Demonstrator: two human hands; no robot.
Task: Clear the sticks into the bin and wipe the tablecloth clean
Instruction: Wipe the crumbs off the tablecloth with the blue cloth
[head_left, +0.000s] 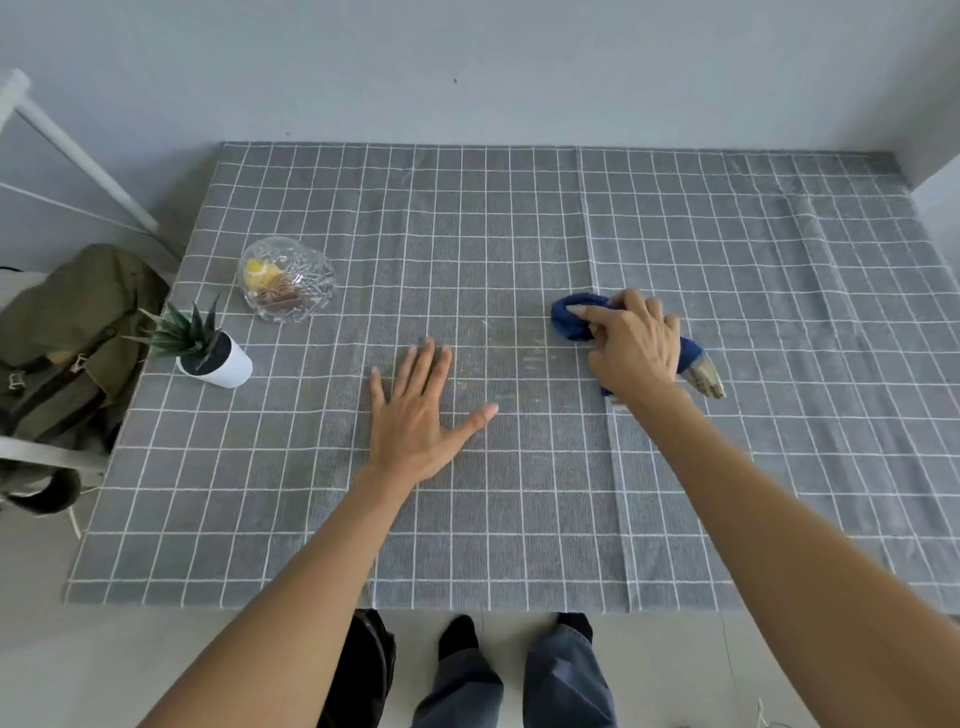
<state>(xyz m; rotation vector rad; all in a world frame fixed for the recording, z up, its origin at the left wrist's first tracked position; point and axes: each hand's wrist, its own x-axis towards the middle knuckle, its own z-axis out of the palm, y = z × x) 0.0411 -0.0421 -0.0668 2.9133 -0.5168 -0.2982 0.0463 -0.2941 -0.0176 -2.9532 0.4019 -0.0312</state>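
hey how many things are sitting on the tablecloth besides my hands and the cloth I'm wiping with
2, both at the tablecloth's left side: a cut-glass dish with snacks inside, and a small potted plant in a white pot just nearer you. No sticks are visible.

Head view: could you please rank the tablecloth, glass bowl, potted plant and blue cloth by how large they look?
1. Tablecloth, by far the largest.
2. Glass bowl and potted plant look about alike, so I would not rank them.
3. Blue cloth: unsure, since the right hand hides part of it.

2 bare forearms without sleeves, blue jeans (566, 680), black socks (457, 636)
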